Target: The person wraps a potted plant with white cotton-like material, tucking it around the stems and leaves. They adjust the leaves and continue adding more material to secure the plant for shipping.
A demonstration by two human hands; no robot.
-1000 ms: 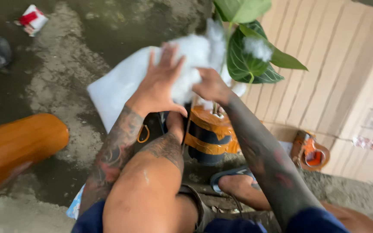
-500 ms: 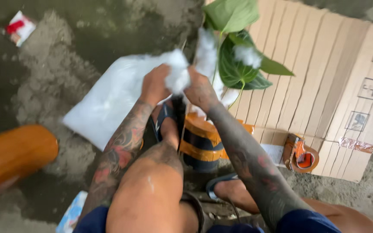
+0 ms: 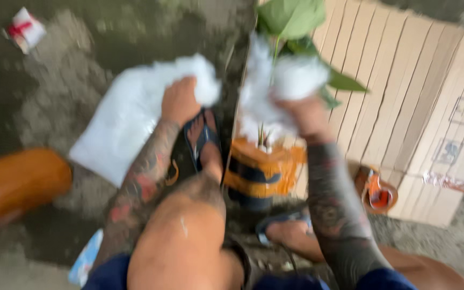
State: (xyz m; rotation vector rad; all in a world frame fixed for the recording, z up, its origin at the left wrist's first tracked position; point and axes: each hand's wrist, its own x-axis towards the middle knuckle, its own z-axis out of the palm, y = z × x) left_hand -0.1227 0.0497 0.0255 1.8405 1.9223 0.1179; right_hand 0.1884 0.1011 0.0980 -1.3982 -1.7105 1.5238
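My left hand (image 3: 178, 101) is closed on a clump of white fluffy stuffing (image 3: 200, 80) at the top of a white plastic bag (image 3: 122, 121) lying on the concrete. My right hand (image 3: 307, 114) grips another wad of the white stuffing (image 3: 291, 80), holding it against the stem of a green-leaved plant (image 3: 291, 19). The plant's base is wrapped in orange and black tape (image 3: 261, 172) between my feet. The picture is blurred by motion.
A flattened cardboard sheet (image 3: 404, 102) lies at the right, with an orange tape dispenser (image 3: 377, 190) on its near edge. An orange cylinder (image 3: 14, 185) lies at the left. A small red and white packet (image 3: 25, 29) sits at the far left. My feet wear sandals.
My hands were together on one mass of stuffing above the plant's base. They have pulled apart, each keeping a wad, the left towards the bag and the right up against the plant.
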